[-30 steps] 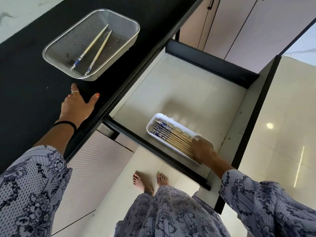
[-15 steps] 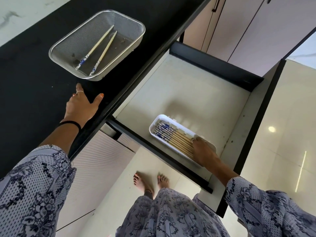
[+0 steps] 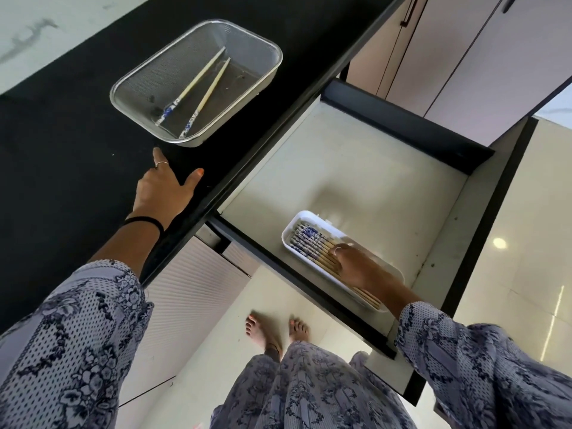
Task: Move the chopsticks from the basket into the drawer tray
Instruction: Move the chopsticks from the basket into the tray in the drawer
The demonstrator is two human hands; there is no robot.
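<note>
Now my right hand (image 3: 359,267) has slid further onto the chopsticks in the tray (image 3: 289,235), fingers flat, settling them; two chopsticks (image 3: 201,85) remain in the basket (image 3: 123,88), left hand (image 3: 164,187) splayed, empty.

fine metal mesh basket (image 3: 148,88), glossy white plastic tray (image 3: 289,235), wooden chopsticks (image 3: 202,74).

We note a glossy cream tiled floor (image 3: 526,212) carrying a round light reflection (image 3: 499,243), pale pink cabinet doors (image 3: 483,57) with dark handles, a white ribbed cabinet front (image 3: 185,301), and a black table (image 3: 62,134).
</note>
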